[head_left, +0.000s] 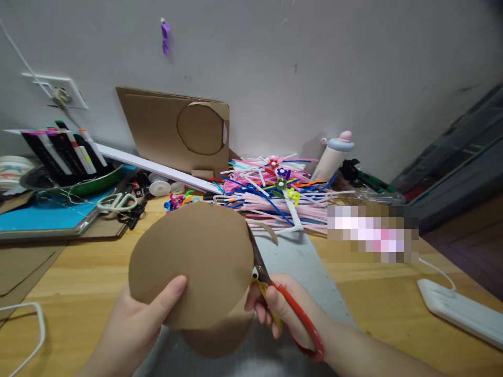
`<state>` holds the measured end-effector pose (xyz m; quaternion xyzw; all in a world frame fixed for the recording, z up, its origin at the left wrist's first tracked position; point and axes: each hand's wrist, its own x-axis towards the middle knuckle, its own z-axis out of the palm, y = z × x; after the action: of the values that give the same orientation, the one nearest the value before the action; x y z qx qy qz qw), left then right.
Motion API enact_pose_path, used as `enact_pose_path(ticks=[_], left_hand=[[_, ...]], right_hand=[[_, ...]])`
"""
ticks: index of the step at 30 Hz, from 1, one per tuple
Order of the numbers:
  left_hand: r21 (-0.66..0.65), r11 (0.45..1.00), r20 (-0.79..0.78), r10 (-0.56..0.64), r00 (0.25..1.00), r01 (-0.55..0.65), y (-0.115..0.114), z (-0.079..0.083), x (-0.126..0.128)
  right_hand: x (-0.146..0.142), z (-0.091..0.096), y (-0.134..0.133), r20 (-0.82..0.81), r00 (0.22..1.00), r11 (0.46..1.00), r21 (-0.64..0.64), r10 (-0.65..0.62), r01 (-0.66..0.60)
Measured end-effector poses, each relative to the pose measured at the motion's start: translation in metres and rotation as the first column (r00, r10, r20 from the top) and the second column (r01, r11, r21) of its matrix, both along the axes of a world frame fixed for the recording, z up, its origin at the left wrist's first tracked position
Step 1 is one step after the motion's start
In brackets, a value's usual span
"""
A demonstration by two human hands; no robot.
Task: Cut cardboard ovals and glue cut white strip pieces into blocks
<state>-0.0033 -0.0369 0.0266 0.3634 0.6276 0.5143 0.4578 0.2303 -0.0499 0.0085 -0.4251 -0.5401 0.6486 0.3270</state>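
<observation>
A round piece of brown cardboard (pixel 208 251) is pinched at its lower left by my left hand (pixel 145 314), thumb on top and the other fingers hidden beneath. My right hand (pixel 279 309) grips a pair of scissors (pixel 301 314) with red and yellow handles. Their dark blades lie along the disc's right edge, and a thin curved cardboard strip (pixel 269 230) curls away beyond them. Under the held disc, a second rounded cardboard piece (pixel 218 340) shows partly above the grey cutting mat (pixel 314 277).
Pipe cleaners (pixel 271 193) are heaped at the back, with a white bottle (pixel 332 159) behind. A cardboard sheet (pixel 149 125) with a round hole leans on the wall. Markers (pixel 74 152), white-handled scissors (pixel 118 203) and a blue folder (pixel 51 212) occupy the left. A power strip (pixel 459 311) lies right.
</observation>
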Motion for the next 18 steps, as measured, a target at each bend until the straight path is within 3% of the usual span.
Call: enact_pose_path(ticks=[6,12,18], left_hand=[[0.005,0.997,0.0,-0.081,0.997,0.081,-0.003,0.007,0.006],[-0.015,0.989,-0.008,-0.149,0.989,0.149,-0.004,0.01,0.004],[-0.02,0.986,0.017,-0.163,0.987,0.163,-0.004,0.007,0.002]], right_hand=[[0.004,0.004,0.004,-0.044,0.997,0.993,0.106,0.065,-0.06],[0.003,0.0,0.004,-0.099,0.992,0.995,0.061,0.083,-0.077],[0.007,0.01,-0.003,0.045,0.996,0.991,0.103,0.078,-0.082]])
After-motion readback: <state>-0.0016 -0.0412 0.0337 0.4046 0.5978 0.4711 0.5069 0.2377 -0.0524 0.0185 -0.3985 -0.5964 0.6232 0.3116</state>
